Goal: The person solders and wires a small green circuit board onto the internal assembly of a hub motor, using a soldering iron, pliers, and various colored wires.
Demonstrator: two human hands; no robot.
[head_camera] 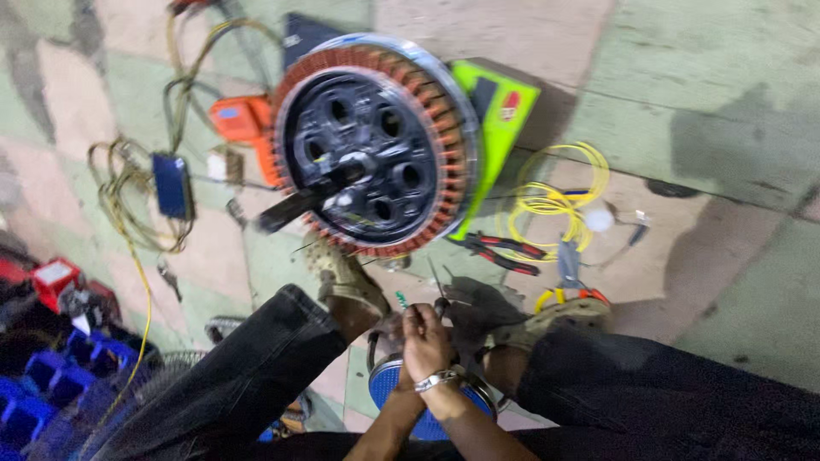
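a person is sitting on a patchy green and pink floor [735, 77], looking down between their knees, legs in dark trousers and feet in worn sandals. both hands are meeting low in the middle of the view: the right hand [427, 341], wearing a metal bracelet, is closing its fingers around something small and thin, perhaps a wire end, though blur is hiding what it is; the left hand [395, 329] is pressing in just beside it, mostly hidden, and its grip cannot be told. just beyond the feet a large round motor stator [371, 141] is standing tilted, its ring of copper-coloured windings looking complete all the way round, with a dark hub and shaft in the middle. as a judgement, the winding seems done and the finer lead work is going on. red-handled pliers [504, 252] and a coil of yellow wire [555, 192] are lying near the right foot; blue bins [43, 384] are sitting at the left.
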